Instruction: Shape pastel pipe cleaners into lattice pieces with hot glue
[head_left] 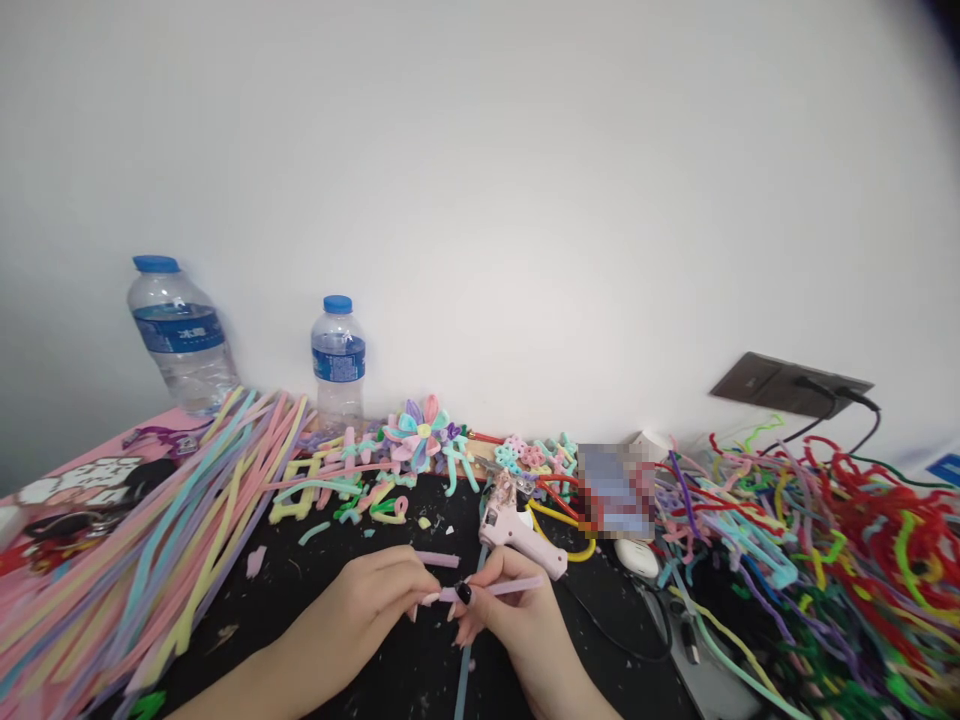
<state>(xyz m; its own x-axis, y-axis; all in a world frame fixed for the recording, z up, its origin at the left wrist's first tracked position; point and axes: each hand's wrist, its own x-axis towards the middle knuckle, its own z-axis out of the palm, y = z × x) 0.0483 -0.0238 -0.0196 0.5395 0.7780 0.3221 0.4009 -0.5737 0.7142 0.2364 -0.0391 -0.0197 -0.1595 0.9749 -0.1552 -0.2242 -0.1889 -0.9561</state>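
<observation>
From where I stand, with 12 o'clock at the far edge, the table is pink along its left side (pixel 181 424) and has a black work surface (pixel 360 640) in the middle. A long bundle of pastel fuzzy stems (pixel 217 530) sprawls across 9 o'clock. Two blue-capped bottles stand behind it, the bigger bottle (pixel 184 335) at 10, the smaller bottle (pixel 339 375) at 11. Little bent shapes (pixel 296 503) crowd toward 11. A pink glue gun (pixel 517 535) lies at 1, a white rounded object (pixel 637 558) at 2, and a bright tangled heap (pixel 847 570) fills 3.
</observation>
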